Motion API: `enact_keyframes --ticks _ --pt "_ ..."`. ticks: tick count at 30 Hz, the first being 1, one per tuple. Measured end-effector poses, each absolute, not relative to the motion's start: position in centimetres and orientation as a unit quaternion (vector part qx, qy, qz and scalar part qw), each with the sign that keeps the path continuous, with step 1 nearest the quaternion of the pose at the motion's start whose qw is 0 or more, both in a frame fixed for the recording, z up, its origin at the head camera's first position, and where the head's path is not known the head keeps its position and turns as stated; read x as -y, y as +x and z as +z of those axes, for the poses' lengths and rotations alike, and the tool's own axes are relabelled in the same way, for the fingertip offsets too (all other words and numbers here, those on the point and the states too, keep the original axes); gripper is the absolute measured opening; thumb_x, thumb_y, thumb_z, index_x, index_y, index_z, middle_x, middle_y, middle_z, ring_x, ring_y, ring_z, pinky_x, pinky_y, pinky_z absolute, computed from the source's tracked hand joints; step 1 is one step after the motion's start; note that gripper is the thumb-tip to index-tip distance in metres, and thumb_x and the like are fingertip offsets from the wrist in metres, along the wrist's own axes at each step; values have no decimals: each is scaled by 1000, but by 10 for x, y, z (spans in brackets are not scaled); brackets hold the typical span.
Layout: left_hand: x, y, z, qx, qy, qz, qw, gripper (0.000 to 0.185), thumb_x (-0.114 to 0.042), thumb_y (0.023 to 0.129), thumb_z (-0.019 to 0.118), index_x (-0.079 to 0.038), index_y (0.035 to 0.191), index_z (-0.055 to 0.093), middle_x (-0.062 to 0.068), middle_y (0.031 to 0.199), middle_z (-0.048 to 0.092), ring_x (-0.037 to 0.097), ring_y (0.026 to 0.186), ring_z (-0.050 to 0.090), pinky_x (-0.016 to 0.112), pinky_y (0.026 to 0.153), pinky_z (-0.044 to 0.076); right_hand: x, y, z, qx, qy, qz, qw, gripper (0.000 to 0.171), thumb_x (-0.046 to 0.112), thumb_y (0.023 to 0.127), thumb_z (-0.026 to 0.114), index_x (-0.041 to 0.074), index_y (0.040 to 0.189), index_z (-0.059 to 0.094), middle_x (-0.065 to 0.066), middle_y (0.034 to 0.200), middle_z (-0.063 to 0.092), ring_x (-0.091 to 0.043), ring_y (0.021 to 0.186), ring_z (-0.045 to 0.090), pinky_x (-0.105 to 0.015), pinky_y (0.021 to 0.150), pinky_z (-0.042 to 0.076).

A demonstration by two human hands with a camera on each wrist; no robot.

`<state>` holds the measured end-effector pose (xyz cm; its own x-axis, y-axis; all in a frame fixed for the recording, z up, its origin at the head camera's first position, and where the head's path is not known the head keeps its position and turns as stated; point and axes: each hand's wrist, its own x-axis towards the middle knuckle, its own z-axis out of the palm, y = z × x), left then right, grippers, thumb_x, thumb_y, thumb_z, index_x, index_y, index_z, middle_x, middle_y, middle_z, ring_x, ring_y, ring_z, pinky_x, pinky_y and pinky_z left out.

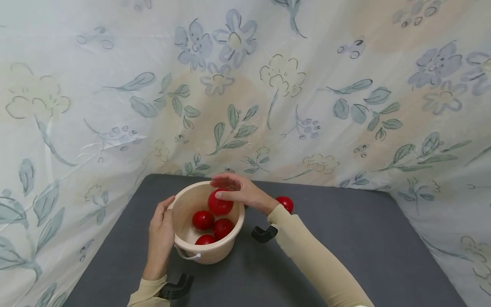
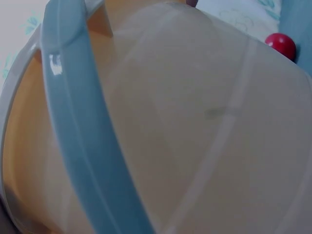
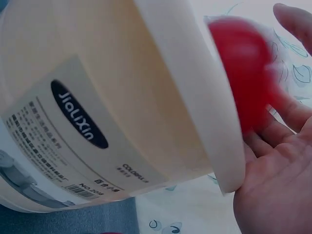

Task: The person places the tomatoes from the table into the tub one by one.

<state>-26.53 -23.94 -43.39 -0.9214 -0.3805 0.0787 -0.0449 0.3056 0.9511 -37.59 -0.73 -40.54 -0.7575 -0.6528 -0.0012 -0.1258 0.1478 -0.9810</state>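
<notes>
A cream plastic bucket (image 1: 239, 219) stands on the dark table, tilted a little toward me in the head view. My left hand (image 1: 161, 230) grips its left rim. Over the far right rim, my right hand (image 1: 245, 194) is spread beside a shiny red ball-shaped thing (image 1: 220, 203) at the bucket's mouth. In the right wrist view this red ball (image 3: 241, 68) is blurred, with the thumb (image 3: 295, 22) held away from it. Three more red balls (image 1: 203, 220) lie inside the bucket. The left wrist view shows mostly the bucket wall (image 2: 195, 122) and its grey-blue handle (image 2: 80, 107).
Another red ball (image 1: 285, 204) lies on the dark table (image 1: 345, 238) behind my right wrist. A sliver of red shows just right of the bucket, mostly hidden. A floral cloth (image 1: 245, 140) hangs behind the table and along its sides.
</notes>
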Motion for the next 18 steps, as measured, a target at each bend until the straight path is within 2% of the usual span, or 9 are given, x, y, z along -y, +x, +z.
enact_keyframes --ticks 5,10,18 --pt "239 -265 -434 794 131 -575 148 47 -17 106 27 -9 145 52 17 156 46 39 143 44 65 114 36 6 -377 -406 -713 -281 -603 221 56 29 93 71 23 145 52 4 147 58 -33 144 47 -39 110 49" --pt "237 -266 -433 792 127 -579 149 47 -18 106 27 -9 146 51 18 156 46 41 143 44 66 111 37 3 -377 -407 -716 -280 -602 214 56 35 91 72 27 144 53 6 146 58 -31 143 48 -40 110 49" --pt "239 -264 -434 786 134 -588 138 47 -18 107 27 -10 147 50 17 158 44 40 143 43 68 111 37 -9 -379 -403 -706 -283 -605 234 54 31 95 68 22 145 52 1 146 59 -31 143 48 -43 113 47"
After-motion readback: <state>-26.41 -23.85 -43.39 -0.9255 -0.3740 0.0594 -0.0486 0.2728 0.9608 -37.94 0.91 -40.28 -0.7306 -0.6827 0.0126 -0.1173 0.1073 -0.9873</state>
